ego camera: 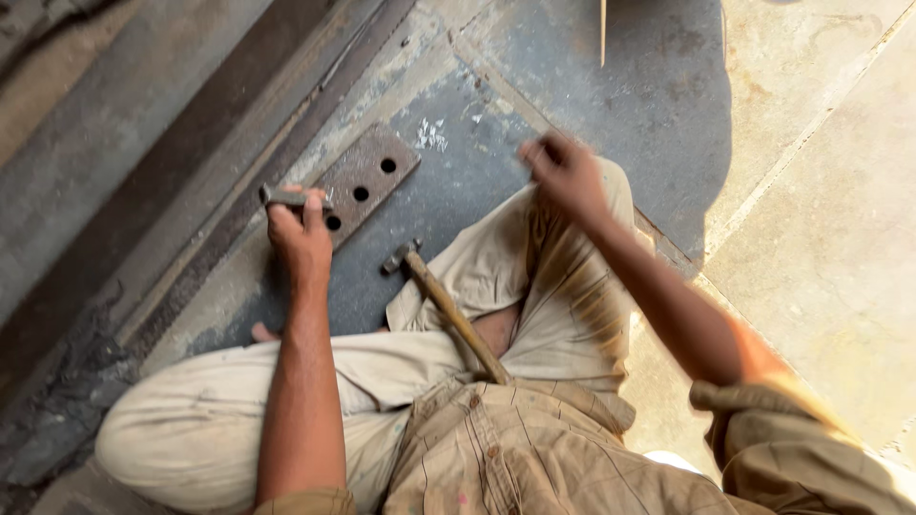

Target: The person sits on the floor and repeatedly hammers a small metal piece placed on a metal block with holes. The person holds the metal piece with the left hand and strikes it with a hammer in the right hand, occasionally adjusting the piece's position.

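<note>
Big dark steel sheet point(592, 86) covers the floor from the centre up to 12 o'clock, and the person sits cross-legged on it in beige trousers point(286, 401). At about 10 o'clock lies a rusty flat plate point(367, 181) with a row of round holes. A wooden-handled hammer point(448, 310) rests dead centre across the lap, head toward the plate. Left hand point(301, 234) is closed around a small grey metal piece point(286, 197) at the plate's lower end. Right hand point(565, 172), at 1 o'clock, is blurred, fingers curled; can't tell if it holds anything.

A metal workshop (floor-level): drilled steel plate point(363, 186), hammer point(444, 307), steel sheet point(477, 162).
</note>
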`<state>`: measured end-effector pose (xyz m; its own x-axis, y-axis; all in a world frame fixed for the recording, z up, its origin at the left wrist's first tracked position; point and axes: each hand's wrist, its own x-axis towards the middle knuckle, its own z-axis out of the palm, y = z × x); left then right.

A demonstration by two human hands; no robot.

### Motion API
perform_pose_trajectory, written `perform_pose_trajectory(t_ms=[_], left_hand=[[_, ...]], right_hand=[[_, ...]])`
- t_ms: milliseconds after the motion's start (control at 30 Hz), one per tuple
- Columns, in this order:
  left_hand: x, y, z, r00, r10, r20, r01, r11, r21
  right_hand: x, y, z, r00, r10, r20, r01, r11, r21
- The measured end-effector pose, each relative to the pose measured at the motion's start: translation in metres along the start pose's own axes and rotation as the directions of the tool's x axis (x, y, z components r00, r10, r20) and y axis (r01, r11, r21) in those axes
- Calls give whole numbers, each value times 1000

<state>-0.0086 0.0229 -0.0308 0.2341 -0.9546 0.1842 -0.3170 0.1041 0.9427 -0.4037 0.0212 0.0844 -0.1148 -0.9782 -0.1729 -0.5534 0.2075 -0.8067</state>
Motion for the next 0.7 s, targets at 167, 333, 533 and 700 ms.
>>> perform_pose_trajectory(t_ms=[167,333,533,700], left_hand=[[6,5,9,997,-80,18,80,997,-10],[17,11,26,994,-107,-9,107,994,31],[28,10,43,986,-166,-24,166,986,-32],[32,5,51,981,-188,-39,185,980,-66]], right_hand=[[131,68,-58,967,98,-237,-156,958,-242],[219,124,-100,929,-166,-331,-8,884,-467],[295,136,-121,944,-44,-326,-149,828,-541],[326,133,-125,948,-167,-272,-47,771,-635]])
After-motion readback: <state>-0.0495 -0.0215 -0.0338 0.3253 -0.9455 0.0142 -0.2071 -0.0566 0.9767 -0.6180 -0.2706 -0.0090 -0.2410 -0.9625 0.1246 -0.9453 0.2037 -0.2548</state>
